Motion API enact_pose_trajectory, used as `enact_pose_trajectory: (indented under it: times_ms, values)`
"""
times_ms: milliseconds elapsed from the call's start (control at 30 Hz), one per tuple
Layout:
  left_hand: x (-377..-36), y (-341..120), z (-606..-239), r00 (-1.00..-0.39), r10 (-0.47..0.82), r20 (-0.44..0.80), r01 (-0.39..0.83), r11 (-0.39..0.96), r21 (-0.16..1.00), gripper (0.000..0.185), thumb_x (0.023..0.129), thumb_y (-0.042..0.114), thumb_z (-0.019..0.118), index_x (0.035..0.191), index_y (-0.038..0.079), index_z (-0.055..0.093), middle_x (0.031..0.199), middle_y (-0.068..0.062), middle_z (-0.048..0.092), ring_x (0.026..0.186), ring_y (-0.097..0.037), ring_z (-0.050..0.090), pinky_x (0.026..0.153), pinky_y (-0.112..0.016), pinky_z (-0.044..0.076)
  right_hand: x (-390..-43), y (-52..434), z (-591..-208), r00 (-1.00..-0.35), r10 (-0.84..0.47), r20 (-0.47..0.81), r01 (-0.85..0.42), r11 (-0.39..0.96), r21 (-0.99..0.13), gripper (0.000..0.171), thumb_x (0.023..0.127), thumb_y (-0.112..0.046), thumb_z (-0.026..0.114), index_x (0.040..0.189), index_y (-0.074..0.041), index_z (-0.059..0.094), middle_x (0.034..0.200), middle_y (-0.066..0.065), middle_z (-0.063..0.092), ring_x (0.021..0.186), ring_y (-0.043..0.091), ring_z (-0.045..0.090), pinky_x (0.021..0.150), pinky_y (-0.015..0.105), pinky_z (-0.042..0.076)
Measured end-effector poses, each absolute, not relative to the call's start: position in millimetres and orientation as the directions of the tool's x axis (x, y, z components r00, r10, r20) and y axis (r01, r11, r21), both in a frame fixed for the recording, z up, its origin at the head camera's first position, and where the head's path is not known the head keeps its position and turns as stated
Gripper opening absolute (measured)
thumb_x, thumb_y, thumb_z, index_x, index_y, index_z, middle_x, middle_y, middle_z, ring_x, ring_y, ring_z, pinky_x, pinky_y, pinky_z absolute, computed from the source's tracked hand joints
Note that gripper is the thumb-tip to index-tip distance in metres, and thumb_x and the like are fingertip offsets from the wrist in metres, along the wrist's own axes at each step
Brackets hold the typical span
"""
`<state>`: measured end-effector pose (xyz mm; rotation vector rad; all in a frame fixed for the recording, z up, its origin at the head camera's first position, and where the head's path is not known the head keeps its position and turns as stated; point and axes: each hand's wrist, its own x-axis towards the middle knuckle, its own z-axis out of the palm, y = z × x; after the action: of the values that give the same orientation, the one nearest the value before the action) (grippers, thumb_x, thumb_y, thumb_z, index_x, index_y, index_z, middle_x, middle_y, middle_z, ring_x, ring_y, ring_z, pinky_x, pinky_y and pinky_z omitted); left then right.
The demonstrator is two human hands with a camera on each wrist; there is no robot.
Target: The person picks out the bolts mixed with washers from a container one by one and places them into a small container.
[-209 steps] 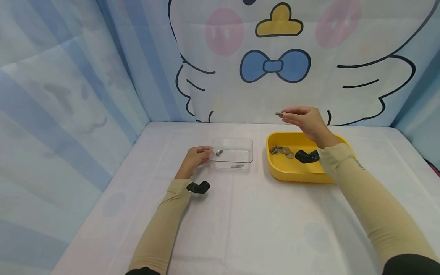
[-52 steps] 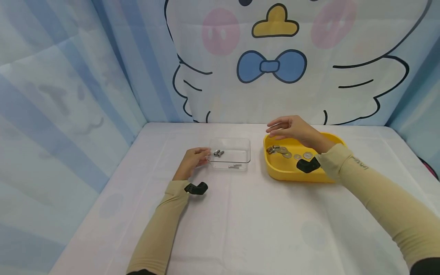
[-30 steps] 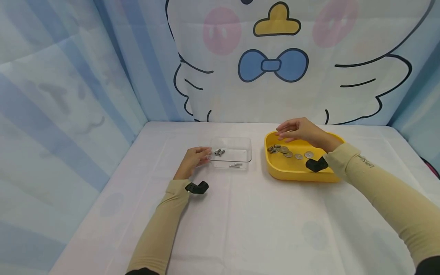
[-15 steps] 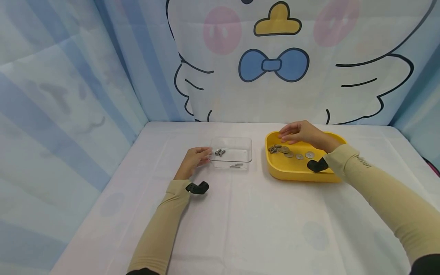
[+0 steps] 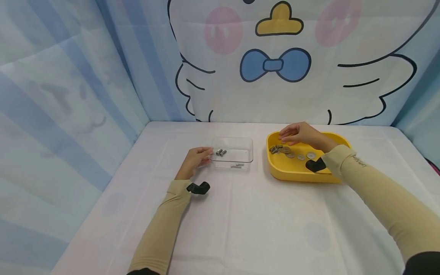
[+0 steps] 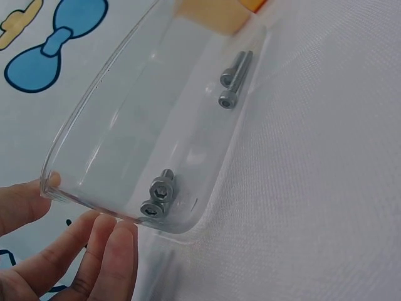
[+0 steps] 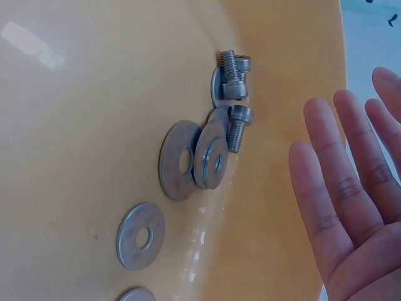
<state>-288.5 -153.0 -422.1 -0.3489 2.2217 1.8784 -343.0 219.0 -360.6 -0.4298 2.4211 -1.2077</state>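
My left hand (image 5: 194, 159) holds the left end of a clear plastic box (image 6: 125, 94), thumb at the far corner and fingers along the end wall. Two short socket-head screws (image 6: 161, 188) lie inside by that end. Two longer screws (image 6: 232, 78) lie along the box's near side. My right hand (image 5: 302, 134) hovers over the back left of a yellow tray (image 5: 292, 175), fingers apart and loosely extended, holding nothing. Beneath it, several socket-head screws (image 7: 235, 125) and flat washers (image 7: 141, 237) lie in the tray, some washers overlapping.
Both containers stand on a table with a white cloth (image 5: 240, 221), the clear box left of the yellow tray. Behind the table hangs a printed curtain (image 5: 220, 95), and another curtain (image 5: 62, 126) borders the left side.
Seven seconds ago my right hand pinched a screw above the tray, and one screw lay at the box's left end; now two lie there. Lately the right hand has sunk slightly over the tray.
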Motion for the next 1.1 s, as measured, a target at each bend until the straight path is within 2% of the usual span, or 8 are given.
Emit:
enact_pose_trajectory:
  times_ms: [300,433,767,1100]
  values:
    - [-288,-153,-422,-0.949,-0.044,-0.314,-0.317,0.146,0.937,0.037,0.093,0.023,0.06,0.124,0.004,0.058,0.126,-0.013,0.058,0.102,-0.018,0.058,0.092,-0.028,0.053,-346,216,-370,-0.871,-0.439,-0.219,-0.101,0.597,-0.796,0.044,0.09,-0.023,0.065,0.125,0.002,0.055,0.125,0.02,0.06,0.103,0.021,0.066,0.091,0.042,0.053]
    - [-288,-153,-423,-0.95,-0.043,-0.308,-0.311,0.15,0.938,0.036,0.093,0.023,0.06,0.124,0.004,0.059,0.126,-0.013,0.059,0.101,-0.018,0.058,0.091,-0.028,0.053,-347,214,-373,-0.87,-0.443,-0.218,-0.104,0.595,-0.797,0.044,0.089,-0.022,0.065,0.124,0.003,0.055,0.124,0.021,0.061,0.102,0.021,0.066,0.088,0.038,0.055]
    - [-287,-154,-423,-0.954,-0.039,-0.297,-0.299,0.153,0.942,0.037,0.093,0.022,0.059,0.125,0.002,0.058,0.127,-0.015,0.058,0.101,-0.019,0.058,0.09,-0.027,0.053,-348,209,-380,-0.86,-0.468,-0.202,-0.117,0.567,-0.815,0.041,0.089,-0.017,0.065,0.121,0.007,0.056,0.118,0.02,0.064,0.093,0.012,0.067,0.083,0.031,0.056]
    - [-287,-154,-423,-0.955,-0.035,-0.295,-0.297,0.147,0.944,0.037,0.094,0.022,0.058,0.125,0.002,0.057,0.127,-0.015,0.057,0.103,-0.02,0.058,0.093,-0.03,0.052,-350,209,-387,-0.859,-0.46,-0.223,-0.104,0.585,-0.805,0.038,0.089,-0.015,0.064,0.12,0.006,0.057,0.116,0.018,0.066,0.091,0.01,0.065,0.078,0.025,0.057]
